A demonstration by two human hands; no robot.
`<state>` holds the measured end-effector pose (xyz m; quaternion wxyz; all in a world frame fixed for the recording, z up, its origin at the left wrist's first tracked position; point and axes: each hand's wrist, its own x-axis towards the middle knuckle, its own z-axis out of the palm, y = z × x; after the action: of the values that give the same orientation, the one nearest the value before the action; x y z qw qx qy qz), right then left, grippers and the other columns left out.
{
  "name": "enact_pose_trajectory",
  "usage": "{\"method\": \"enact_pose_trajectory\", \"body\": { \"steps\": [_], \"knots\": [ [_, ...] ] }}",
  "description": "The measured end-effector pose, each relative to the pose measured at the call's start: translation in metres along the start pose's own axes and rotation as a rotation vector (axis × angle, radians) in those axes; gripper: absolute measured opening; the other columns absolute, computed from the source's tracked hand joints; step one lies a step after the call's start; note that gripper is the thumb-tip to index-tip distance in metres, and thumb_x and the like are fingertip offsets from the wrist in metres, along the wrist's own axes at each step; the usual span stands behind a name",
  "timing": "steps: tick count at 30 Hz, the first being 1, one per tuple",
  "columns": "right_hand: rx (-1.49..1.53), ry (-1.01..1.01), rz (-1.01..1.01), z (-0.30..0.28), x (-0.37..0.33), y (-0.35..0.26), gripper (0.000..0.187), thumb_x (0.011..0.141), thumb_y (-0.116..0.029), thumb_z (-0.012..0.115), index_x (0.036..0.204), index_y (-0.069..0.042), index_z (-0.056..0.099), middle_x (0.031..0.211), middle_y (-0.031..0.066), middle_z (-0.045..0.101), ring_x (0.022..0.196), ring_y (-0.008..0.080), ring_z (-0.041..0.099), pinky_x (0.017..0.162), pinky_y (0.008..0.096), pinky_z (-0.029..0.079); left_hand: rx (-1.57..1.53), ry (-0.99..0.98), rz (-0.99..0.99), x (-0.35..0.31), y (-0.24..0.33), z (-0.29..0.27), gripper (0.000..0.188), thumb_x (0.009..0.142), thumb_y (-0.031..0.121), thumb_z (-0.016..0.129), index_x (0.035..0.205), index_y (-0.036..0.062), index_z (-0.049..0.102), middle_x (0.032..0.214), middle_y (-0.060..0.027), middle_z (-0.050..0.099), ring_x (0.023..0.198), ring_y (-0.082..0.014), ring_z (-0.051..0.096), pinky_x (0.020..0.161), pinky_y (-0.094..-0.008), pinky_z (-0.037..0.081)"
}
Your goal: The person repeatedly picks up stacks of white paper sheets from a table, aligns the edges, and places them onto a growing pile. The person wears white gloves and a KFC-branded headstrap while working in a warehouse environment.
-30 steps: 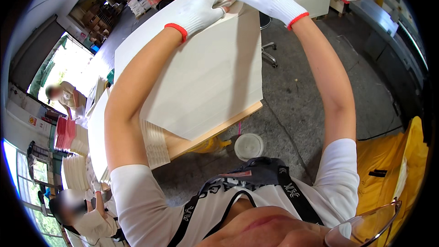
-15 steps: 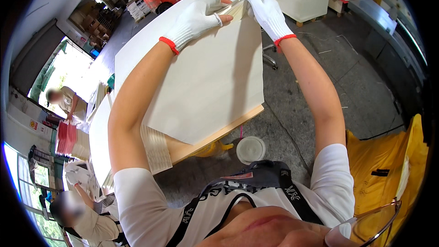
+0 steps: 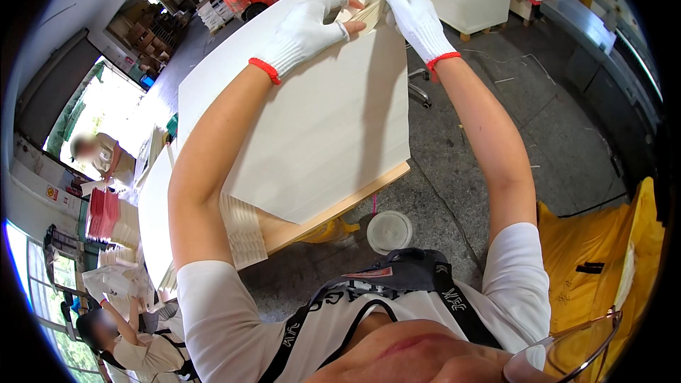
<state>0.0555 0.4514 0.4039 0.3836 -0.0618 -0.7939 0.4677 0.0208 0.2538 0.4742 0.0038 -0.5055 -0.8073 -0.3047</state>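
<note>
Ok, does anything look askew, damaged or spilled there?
The far corner of the white sheets is bent up, its layers fanned apart between the left hand and the right hand, while the nearer part lies flat. I see no tear or spill. A few thin pale scraps lie on the floor.

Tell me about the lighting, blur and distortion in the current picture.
Head view: glare washes out the bright opening at left; a dark shadow band crosses the white sheets; straight edges bow near the black rim; two co-workers' heads are blurred, while the left hand and right hand look fairly sharp.
</note>
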Motion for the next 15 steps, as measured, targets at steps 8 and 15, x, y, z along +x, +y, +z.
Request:
{"method": "enact_pose_trajectory", "body": {
  "steps": [8, 15],
  "knots": [
    [0.002, 0.008, -0.004, 0.0016, -0.0008, 0.0003, 0.063, 0.095, -0.062, 0.041, 0.099, -0.004, 0.065, 0.086, 0.0168, 0.066, 0.085, 0.0339, 0.064, 0.081, 0.0411, 0.047, -0.020, 0.030, 0.053, 0.0031, -0.0132, 0.0015, 0.033, 0.094, 0.023, 0.064, 0.121, 0.0057, 0.059, 0.089, -0.0007, 0.061, 0.074, -0.0065, 0.050, 0.066, -0.0243, 0.042],
    [0.018, 0.024, -0.006, 0.0003, 0.0004, 0.0035, 0.065, 0.095, -0.064, 0.041, 0.095, -0.003, 0.065, 0.081, 0.0157, 0.065, 0.082, 0.0316, 0.063, 0.079, 0.0400, 0.047, -0.030, 0.003, 0.030, 0.0034, -0.0090, 0.0028, 0.034, 0.095, 0.022, 0.060, 0.125, 0.0050, 0.058, 0.089, 0.0003, 0.061, 0.073, -0.0062, 0.048, 0.066, -0.0231, 0.041]
  ]
}}
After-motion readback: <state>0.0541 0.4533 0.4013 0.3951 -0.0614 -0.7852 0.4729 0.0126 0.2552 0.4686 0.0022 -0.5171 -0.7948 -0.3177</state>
